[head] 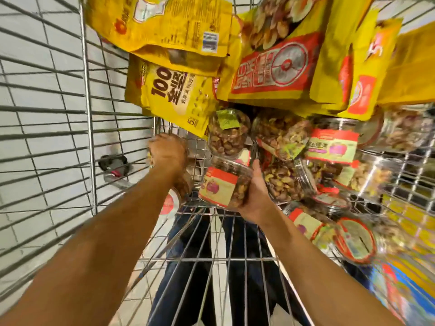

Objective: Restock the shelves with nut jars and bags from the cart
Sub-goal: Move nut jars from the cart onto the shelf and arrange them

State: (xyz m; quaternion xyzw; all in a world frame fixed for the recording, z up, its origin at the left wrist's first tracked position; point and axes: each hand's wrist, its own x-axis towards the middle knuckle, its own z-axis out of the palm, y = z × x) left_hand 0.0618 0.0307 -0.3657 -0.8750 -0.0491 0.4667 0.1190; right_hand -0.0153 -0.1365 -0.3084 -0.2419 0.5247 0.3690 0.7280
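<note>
Cart, wire, stock on hand: yellow nut bags are lying heaped along the far end and clear nut jars are lying tumbled on the right, so by this count much of the restocking is remaining to do. Left hand is curling over one jar near the cart's left wall, and right hand is clasping a labelled jar from beneath, both inside the basket. No shelf is showing, so placed stock cannot be counted.

This looks like a supermarket: a wire cart stands on pale floor tiles, heaped with barcoded yellow nut bags and labelled jars. The blurred colours at right may be stocked shelves.
</note>
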